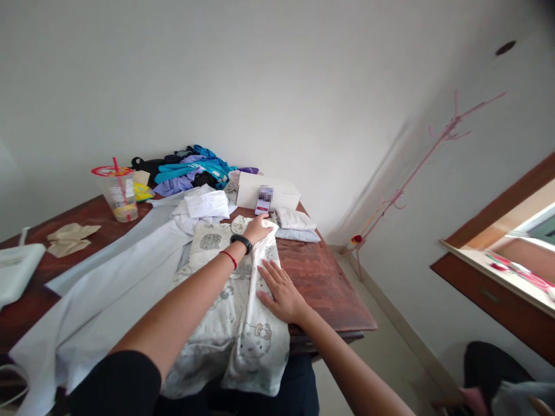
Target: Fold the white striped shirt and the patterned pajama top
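Note:
A white pajama shirt with grey cartoon cats (225,294) lies on the table, its right side folded inward in a long strip. Its lower end hangs over the table's front edge above my lap. My left hand (256,230), with a black wristband and a red string at the wrist, grips the strip's far end near the collar; its fingertips are partly hidden. Lower down, my right hand (281,292) rests flat on the folded strip with fingers apart. A large white cloth garment (125,289) spreads along the shirt's left side.
Behind stand a white box (284,189), a phone (262,205) leaning on it, and small folded clothes (297,222). A heap of blue and purple clothes (195,170) lies at the back. A plastic cup (121,196) with a straw stands left. The wooden table (321,283) ends at right.

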`<act>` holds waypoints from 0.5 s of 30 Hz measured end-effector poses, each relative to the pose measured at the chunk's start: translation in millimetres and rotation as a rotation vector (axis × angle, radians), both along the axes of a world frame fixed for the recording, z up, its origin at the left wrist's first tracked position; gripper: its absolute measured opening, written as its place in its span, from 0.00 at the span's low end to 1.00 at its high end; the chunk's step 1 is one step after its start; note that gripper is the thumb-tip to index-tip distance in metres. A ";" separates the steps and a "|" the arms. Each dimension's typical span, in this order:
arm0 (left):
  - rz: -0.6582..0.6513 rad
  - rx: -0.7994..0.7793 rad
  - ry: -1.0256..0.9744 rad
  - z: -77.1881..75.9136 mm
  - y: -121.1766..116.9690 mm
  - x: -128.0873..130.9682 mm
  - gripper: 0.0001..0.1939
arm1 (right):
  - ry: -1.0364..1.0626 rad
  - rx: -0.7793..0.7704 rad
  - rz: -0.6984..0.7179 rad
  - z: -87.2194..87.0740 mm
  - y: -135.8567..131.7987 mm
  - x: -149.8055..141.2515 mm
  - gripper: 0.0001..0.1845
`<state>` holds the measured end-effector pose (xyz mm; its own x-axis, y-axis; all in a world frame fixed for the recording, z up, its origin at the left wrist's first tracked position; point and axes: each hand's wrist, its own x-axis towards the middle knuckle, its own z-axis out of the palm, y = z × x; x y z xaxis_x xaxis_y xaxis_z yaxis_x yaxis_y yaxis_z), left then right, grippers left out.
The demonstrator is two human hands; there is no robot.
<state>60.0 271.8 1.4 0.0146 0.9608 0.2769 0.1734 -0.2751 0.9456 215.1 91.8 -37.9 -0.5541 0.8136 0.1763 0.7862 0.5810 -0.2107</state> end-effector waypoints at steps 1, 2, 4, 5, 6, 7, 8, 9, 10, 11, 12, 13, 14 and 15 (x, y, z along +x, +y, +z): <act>-0.002 -0.013 0.029 4.9 10.5 1.0 0.28 | 0.002 -0.003 -0.003 0.5 -0.3 -0.3 0.36; -0.005 -0.027 0.060 8.8 20.3 1.7 0.29 | 0.005 -0.008 -0.006 0.9 -0.6 -0.5 0.36; -0.018 -0.050 0.123 13.4 37.0 1.9 0.25 | 0.013 -0.021 -0.009 1.4 -0.8 -0.4 0.36; -0.029 -0.059 0.152 13.9 43.8 1.2 0.21 | 0.018 -0.028 -0.009 1.6 -0.8 -0.3 0.36; -0.042 -0.068 0.178 13.4 49.7 0.0 0.16 | 0.024 -0.035 -0.009 1.9 -0.8 0.0 0.36; -0.053 -0.077 0.201 11.9 54.7 -1.8 0.12 | 0.030 -0.042 -0.009 2.2 -0.7 0.2 0.37; -0.064 -0.086 0.221 9.7 58.9 -3.9 0.11 | 0.038 -0.047 -0.008 2.6 -0.5 0.4 0.37; -0.071 -0.096 0.243 6.9 62.3 -6.1 0.11 | 0.046 -0.051 -0.008 3.0 -0.4 0.5 0.37; -0.076 -0.104 0.269 4.1 65.1 -8.2 0.12 | 0.054 -0.055 -0.008 3.4 -0.3 0.7 0.37; -0.079 -0.109 0.299 1.4 67.4 -9.9 0.11 | 0.062 -0.059 -0.010 3.8 -0.1 0.7 0.36; -0.082 -0.110 0.332 -0.7 69.3 -10.9 0.10 | 0.070 -0.061 -0.012 4.2 0.0 0.7 0.36; -0.088 -0.106 0.367 -2.1 71.1 -11.1 0.09 | 0.078 -0.064 -0.015 4.4 0.0 0.8 0.36; -0.100 -0.099 0.402 -2.7 72.7 -10.4 0.09 | 0.085 -0.067 -0.017 4.6 0.1 0.8 0.36; -0.116 -0.090 0.436 -2.3 74.5 -8.9 0.10 | 0.090 -0.070 -0.018 4.6 0.2 0.9 0.36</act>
<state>51.1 346.2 -1.0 0.2206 0.9657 0.1368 0.5333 -0.2369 0.8121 215.9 92.0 -33.3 -0.5235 0.8356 0.1667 0.7727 0.5480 -0.3204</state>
